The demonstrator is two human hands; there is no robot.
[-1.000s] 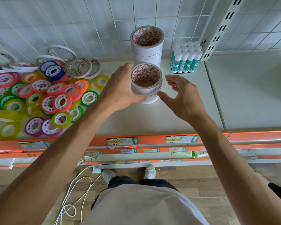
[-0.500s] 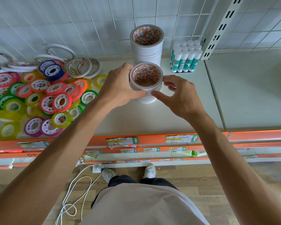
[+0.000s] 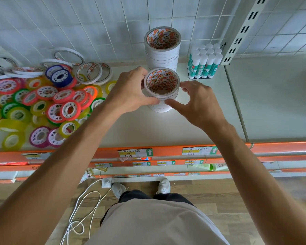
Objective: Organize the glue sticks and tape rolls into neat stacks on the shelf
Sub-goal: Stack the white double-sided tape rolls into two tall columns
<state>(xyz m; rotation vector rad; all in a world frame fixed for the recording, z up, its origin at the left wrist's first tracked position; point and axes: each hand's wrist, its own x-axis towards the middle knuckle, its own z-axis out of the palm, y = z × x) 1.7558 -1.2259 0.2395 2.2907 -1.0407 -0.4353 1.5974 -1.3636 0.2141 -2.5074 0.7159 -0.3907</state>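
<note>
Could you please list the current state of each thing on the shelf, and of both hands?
Front tape stack: upright, gripped from both sides.
Rear tape stack: upright, taller, untouched.
Glue sticks: standing, capped, grouped.
Coloured tape rolls: loose, unsorted pile.
Left hand: grips front stack.
Right hand: pinches front stack.

Soft, even light, faint shadows, wide-angle bending at edges, lower corners blurred.

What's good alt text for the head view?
Both hands, left hand and right hand, grip a short stack of white tape rolls on a shelf, before a taller stack; glue sticks right, loose colored rolls left.
</note>
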